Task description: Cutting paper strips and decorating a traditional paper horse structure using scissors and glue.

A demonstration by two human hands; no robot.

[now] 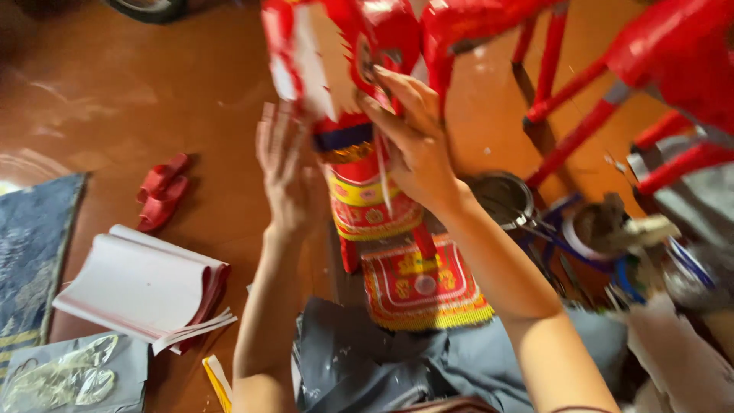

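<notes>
A red paper figure with gold and yellow patterned trim stands on the brown floor in front of me. My right hand reaches in from the right and grips its upper part, fingers wrapped over the red paper; a thin white strip hangs below the palm. Just left of the figure is my left hand, motion-blurred, flat with fingers apart and the palm turned toward the figure. I cannot tell whether it touches the paper.
A curled stack of white and red paper sheets lies at the left, red sandals beyond it. Blue mat and plastic bag at far left. Round tin, tape rolls and red frames crowd the right.
</notes>
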